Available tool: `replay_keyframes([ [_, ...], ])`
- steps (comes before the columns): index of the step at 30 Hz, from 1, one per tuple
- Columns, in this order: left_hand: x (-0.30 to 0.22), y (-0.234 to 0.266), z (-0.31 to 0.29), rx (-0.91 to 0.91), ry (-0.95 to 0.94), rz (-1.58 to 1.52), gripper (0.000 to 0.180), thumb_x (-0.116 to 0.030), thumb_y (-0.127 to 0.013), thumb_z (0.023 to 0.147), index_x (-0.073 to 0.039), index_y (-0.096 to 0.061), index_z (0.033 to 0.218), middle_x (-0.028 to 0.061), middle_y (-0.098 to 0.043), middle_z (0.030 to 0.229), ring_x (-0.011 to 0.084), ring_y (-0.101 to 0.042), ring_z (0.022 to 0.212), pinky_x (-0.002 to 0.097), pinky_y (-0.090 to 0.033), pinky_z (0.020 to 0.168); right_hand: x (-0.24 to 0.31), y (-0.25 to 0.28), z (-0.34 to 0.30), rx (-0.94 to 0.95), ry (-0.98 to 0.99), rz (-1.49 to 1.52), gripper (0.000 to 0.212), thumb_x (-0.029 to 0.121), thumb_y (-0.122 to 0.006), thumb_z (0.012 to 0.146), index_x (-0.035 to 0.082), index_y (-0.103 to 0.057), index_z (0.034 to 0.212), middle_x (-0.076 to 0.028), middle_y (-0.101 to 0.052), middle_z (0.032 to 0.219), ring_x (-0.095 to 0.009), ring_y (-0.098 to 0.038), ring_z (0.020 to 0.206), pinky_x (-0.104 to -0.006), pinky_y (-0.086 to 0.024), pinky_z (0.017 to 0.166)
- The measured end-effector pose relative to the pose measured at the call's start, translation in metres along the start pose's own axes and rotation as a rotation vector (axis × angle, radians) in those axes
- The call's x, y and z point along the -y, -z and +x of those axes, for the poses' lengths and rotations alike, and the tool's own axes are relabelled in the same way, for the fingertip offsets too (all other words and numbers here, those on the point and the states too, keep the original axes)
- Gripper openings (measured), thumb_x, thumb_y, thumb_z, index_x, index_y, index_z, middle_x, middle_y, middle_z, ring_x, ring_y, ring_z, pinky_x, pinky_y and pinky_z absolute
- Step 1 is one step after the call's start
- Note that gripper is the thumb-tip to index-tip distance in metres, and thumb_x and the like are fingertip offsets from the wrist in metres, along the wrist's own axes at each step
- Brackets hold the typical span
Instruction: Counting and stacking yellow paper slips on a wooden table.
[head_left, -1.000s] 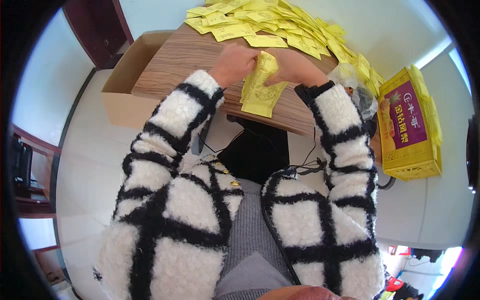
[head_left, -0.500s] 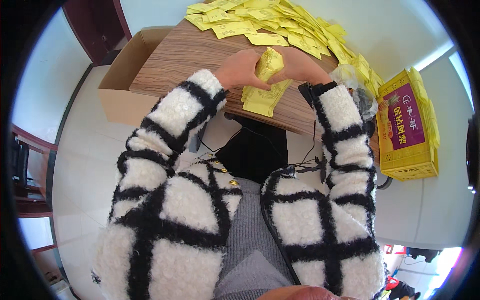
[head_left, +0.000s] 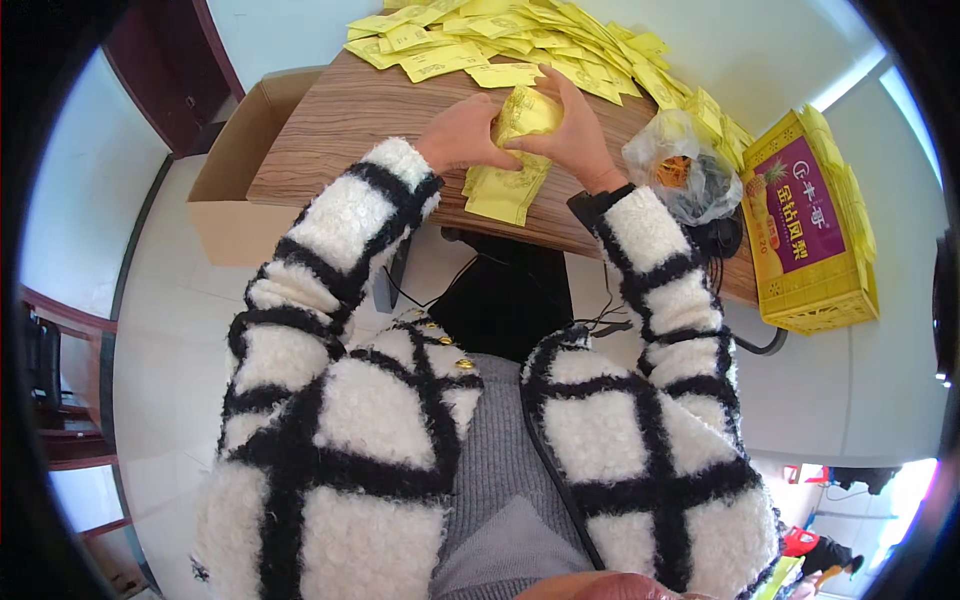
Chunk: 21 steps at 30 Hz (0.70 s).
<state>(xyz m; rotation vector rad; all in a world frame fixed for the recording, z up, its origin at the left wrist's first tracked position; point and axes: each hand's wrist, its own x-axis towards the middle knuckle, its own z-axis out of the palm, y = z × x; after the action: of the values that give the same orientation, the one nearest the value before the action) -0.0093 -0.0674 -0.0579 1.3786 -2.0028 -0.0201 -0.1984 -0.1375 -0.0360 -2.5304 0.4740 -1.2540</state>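
Note:
A bundle of yellow printed packets (head_left: pixel 527 112) stands between my two hands above the near edge of the wood-grain table (head_left: pixel 350 120). My left hand (head_left: pixel 465 135) wraps its left side, thumb toward me. From the right, my right hand (head_left: pixel 572 140) grips the same bundle, its thumb across the near face and a finger reaching up past the top. Beneath the bundle, more yellow packets (head_left: pixel 503 195) lie at the table edge. How many packets are in the bundle I cannot tell.
Many yellow packets (head_left: pixel 520 40) are piled along the table's far side. To the right are a clear plastic bag (head_left: pixel 690 185) with dark and orange contents and a yellow crate (head_left: pixel 815 308) with a purple label, holding packets. An open cardboard box (head_left: pixel 240 232) stands left of the table.
The view has shifted slightly, showing more of the plastic bag. My right hand's upper finger has lifted and spread away from the thumb. The bundle stays between both hands.

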Motion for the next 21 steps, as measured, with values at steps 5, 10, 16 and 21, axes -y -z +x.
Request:
replay_keyframes([
  [5, 0.004, -0.005, 0.003, -0.022, 0.024, 0.007, 0.07, -0.056, -0.079, 0.056, 0.001, -0.067, 0.095, 0.017, -0.057, 0.089, 0.0334, -0.055, 0.093, 0.0409, -0.045, 0.081, -0.001, -0.005, -0.003, -0.029, -0.03, -0.01, 0.105, 0.025, -0.091, 0.056, 0.001, -0.036, 0.143, -0.017, -0.058, 0.124, -0.026, -0.058, 0.114, -0.0348, -0.046, 0.098],
  [10, 0.022, -0.015, 0.006, -0.075, -0.074, 0.058, 0.076, -0.06, -0.08, 0.054, 0.004, -0.066, 0.092, 0.0178, -0.054, 0.089, 0.0333, -0.052, 0.089, 0.0397, -0.044, 0.081, -0.005, -0.006, 0.0, 0.047, -0.094, 0.038, 0.106, 0.023, -0.091, 0.058, 0.002, -0.034, 0.145, -0.014, -0.059, 0.118, -0.022, -0.059, 0.108, -0.0324, -0.047, 0.095],
  [16, -0.003, -0.013, 0.004, -0.129, -0.028, 0.193, 0.078, -0.059, -0.08, 0.055, 0.005, -0.067, 0.098, 0.0189, -0.053, 0.098, 0.0333, -0.049, 0.099, 0.0365, -0.044, 0.089, -0.03, -0.004, -0.006, 0.013, -0.144, 0.2, 0.11, 0.035, -0.092, 0.054, 0.006, -0.036, 0.145, -0.016, -0.059, 0.117, -0.026, -0.059, 0.109, -0.0346, -0.047, 0.095],
  [21, 0.003, -0.012, 0.001, -0.075, -0.032, -0.038, 0.077, -0.05, -0.082, 0.057, 0.003, -0.063, 0.11, 0.0204, -0.059, 0.109, 0.0337, -0.055, 0.105, 0.0365, -0.045, 0.092, -0.027, -0.007, -0.006, 0.029, -0.157, 0.223, 0.108, 0.035, -0.092, 0.056, 0.005, -0.037, 0.144, -0.016, -0.059, 0.116, -0.026, -0.059, 0.107, -0.0339, -0.047, 0.093],
])
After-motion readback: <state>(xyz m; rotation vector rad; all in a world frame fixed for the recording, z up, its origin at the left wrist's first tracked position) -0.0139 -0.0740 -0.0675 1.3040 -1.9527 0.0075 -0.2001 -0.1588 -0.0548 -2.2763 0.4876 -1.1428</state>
